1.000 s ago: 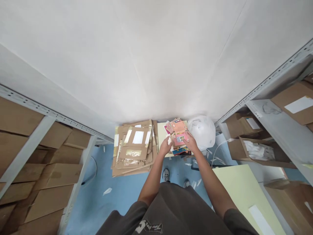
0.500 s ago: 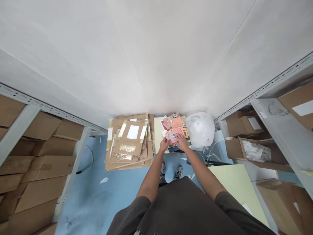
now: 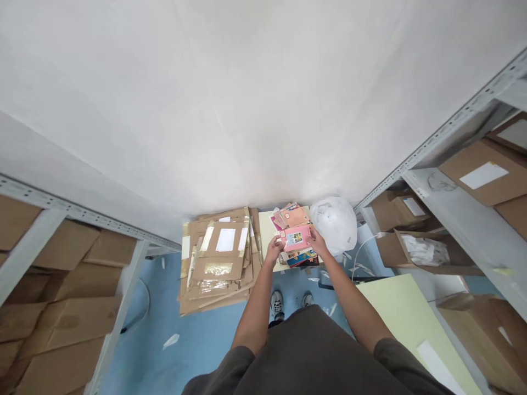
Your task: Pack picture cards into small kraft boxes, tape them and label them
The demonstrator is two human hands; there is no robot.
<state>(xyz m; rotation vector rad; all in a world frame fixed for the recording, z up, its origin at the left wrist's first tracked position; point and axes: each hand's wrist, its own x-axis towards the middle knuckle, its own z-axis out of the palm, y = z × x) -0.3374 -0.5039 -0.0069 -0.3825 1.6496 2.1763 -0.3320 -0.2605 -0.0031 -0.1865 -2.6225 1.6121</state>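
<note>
A pink booklet with a small picture on its cover is held level between my two hands, over a pile of booklets. My left hand grips its left edge. At its right edge my right hand is closed on it. Behind it, an orange-pink booklet and several others lie loosely stacked on the pale yellow board. Blue and dark booklets stick out below the pink one, on the side toward me.
Flattened cardboard is stacked left of the booklets. A white plastic bag stands to their right. Shelves with cardboard boxes flank both sides. A pale board lies at the lower right. Paper scraps are on the blue floor.
Both hands now hold the pink booklet by its sides, and it appears larger and raised off the pile. My right hand has moved from its face to its right edge. The camera view has shifted.
</note>
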